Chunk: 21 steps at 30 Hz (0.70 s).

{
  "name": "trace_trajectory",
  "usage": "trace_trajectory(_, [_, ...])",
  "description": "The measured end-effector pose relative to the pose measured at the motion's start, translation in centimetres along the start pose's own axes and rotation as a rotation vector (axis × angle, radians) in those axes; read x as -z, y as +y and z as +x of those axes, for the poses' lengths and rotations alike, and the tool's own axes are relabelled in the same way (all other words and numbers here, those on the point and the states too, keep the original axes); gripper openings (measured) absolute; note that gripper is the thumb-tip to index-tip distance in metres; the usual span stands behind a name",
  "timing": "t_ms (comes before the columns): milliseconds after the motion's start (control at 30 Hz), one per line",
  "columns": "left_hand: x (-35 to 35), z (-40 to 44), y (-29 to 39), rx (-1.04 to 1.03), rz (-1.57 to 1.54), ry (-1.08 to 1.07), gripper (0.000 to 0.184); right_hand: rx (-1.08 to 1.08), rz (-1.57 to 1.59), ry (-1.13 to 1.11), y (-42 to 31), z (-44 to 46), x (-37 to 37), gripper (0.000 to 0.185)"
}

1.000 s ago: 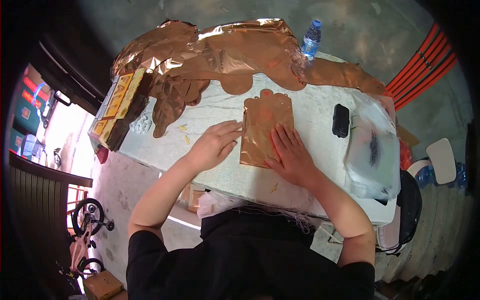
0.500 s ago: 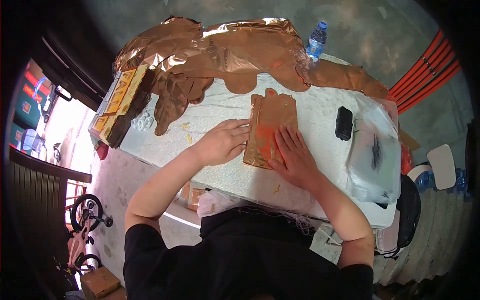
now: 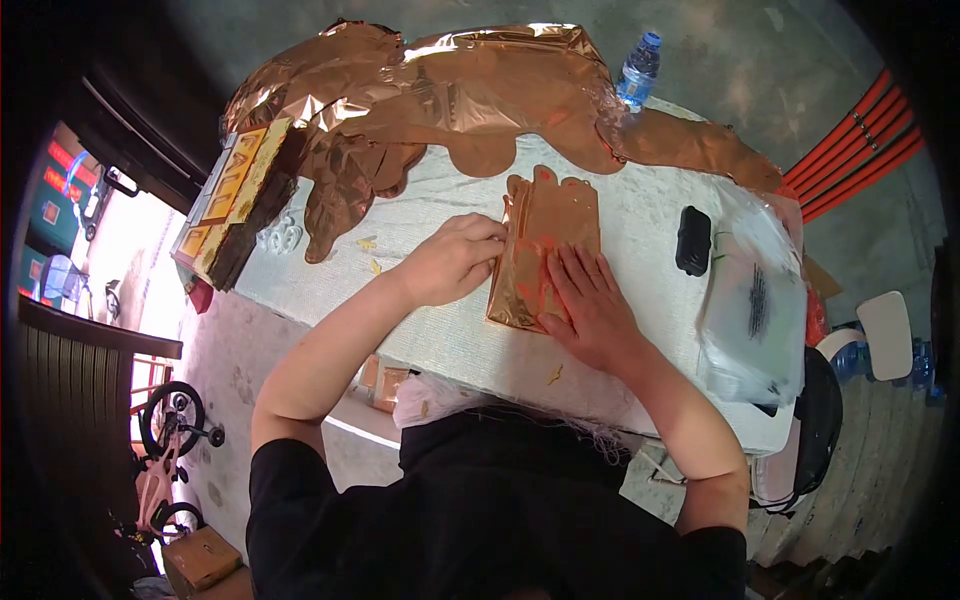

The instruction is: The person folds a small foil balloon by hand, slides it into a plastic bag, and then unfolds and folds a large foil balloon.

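Note:
A folded copper-coloured foil balloon (image 3: 530, 215) lies flat on the white-covered table, its rounded tabs pointing away from me. Reddish patches show on its shiny surface. My right hand (image 3: 598, 312) rests flat on the lower right part of it, fingers stretched out. At its left edge, my left hand (image 3: 458, 262) has its fingers curled in and closed on the foil's side; the fingertips are partly hidden. Beyond both hands spreads a large pile of flat copper foil balloons (image 3: 480, 95) with scalloped edges.
On the right lie a black case (image 3: 693, 241) and a stack of clear plastic bags (image 3: 752, 320). A water bottle (image 3: 638, 72) stands at the back. Stacked printed packets (image 3: 232, 195) and a white coil (image 3: 281, 236) sit at the left. Yellow scraps (image 3: 555, 375) dot the table (image 3: 450, 345).
My left hand's fingers have gone from stretched out to curled at the foil's left edge. My right hand stays flat on the foil. The whole view has shifted slightly.

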<state>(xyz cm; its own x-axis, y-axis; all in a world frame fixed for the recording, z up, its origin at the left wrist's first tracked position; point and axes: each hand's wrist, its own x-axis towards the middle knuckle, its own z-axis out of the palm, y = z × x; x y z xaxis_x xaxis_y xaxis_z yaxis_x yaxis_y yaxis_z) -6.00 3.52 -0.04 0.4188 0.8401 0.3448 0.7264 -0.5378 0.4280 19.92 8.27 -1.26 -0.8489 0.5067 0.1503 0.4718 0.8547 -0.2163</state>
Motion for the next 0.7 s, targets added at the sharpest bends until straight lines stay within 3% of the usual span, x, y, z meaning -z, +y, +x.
trace_trajectory(100, [-0.3,-0.1,-0.6,0.080,-0.150,0.040,0.022,0.004,0.008,0.005,0.0,0.0,0.0,0.071])
trace_trajectory(233, [-0.4,0.2,0.5,0.148,-0.053,0.023,0.022,0.000,0.002,-0.007,-0.1,0.1,0.2,0.071])
trace_trajectory(300, [-0.9,0.5,1.5,0.300,-0.048,0.126,0.027,0.001,-0.002,0.003,0.0,0.0,0.0,0.071])
trace_trajectory(400, [-2.3,0.4,1.2,0.328,-0.048,0.225,0.031,0.007,-0.007,0.008,0.1,0.1,0.0,0.071])
trace_trajectory(500, [-2.4,0.3,1.1,0.438,-0.092,0.181,0.033,0.017,-0.002,0.020,0.2,0.1,-0.2,0.071])
trace_trajectory(633, [-2.1,0.2,1.9,0.417,-0.027,0.201,0.035,0.019,-0.016,0.032,0.0,0.1,-0.1,0.070])
trace_trajectory(700, [-2.0,0.3,2.6,0.482,-0.141,0.265,0.036,0.018,-0.006,0.035,0.0,0.1,0.0,0.070])
